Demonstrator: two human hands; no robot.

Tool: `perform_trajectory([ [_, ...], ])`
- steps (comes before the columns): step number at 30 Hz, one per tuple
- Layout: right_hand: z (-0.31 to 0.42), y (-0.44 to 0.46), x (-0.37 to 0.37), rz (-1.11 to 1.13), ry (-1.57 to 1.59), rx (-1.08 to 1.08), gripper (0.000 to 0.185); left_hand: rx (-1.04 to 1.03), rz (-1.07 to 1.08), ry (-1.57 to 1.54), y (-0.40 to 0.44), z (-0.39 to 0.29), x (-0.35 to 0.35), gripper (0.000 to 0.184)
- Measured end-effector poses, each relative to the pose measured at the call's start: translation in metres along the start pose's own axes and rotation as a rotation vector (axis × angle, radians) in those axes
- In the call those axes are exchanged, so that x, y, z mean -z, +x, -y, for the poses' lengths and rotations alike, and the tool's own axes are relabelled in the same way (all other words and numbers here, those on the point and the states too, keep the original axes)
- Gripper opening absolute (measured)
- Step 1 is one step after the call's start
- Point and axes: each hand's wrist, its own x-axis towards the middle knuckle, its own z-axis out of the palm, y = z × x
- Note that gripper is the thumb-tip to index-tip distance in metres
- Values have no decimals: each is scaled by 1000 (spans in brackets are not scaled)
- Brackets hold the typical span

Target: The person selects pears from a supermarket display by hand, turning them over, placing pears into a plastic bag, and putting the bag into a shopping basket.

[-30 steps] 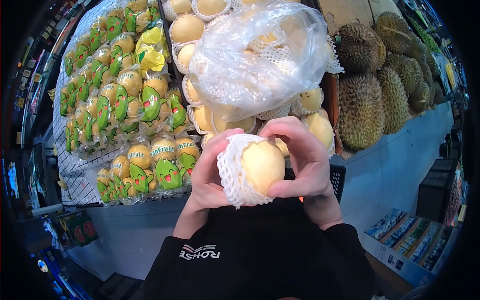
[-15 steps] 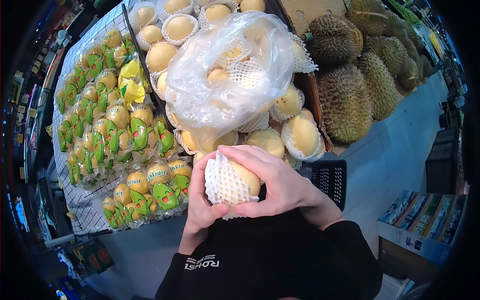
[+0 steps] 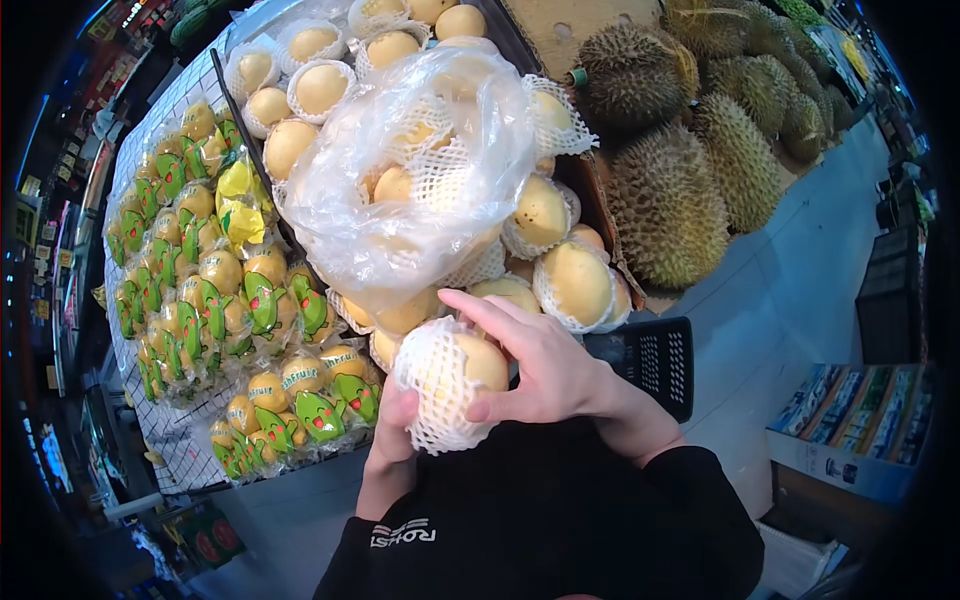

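Close to my chest I hold a pale yellow melon (image 3: 484, 362) in a white foam net sleeve (image 3: 436, 398). My left hand (image 3: 392, 436) supports it from the left, its thumb on the net and its other fingers hidden behind. My right hand (image 3: 548, 368) curves around the right side, thumb low on the sleeve and fingers over the top. Just beyond, a clear plastic bag (image 3: 318, 232) with its mouth gaping lies over the crate of melons. Netted melons show inside or through it. More melons (image 3: 572, 284), most in foam nets, surround the bag.
Bagged yellow fruits (image 3: 264, 296) with green cartoon labels fill the rack on the left. Spiky durians (image 3: 668, 205) are piled at the right. A black perforated basket (image 3: 655, 368) stands beside my right forearm. Boxed goods (image 3: 850, 425) sit at the far right.
The melon has turned slightly between my hands and sits a little lower left. My left fingers have slid down its side. The view has shifted, so the crate and durians appear further left.
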Motion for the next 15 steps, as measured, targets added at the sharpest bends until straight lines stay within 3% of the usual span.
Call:
perform_trajectory([
  [2, -6, 1, 12, 34, -12, 36, 106, 22, -13, -78, 3, 0, -1, 91],
  [4, -15, 5, 25, -3, -159, 305, 112, 24, 59, -414, 6, 10, 11, 75],
  [7, -19, 8, 31, 111, -57, 441, 113, -24, 105, -436, 14, 25, 28, 62],
  [12, -20, 19, 31, 251, -48, 507, 105, -35, 213, -592, 21, 31, 18, 59],
  [15, -17, 23, 29, 316, -184, 510, 98, -20, 194, -458, 23, 29, 15, 62],
])
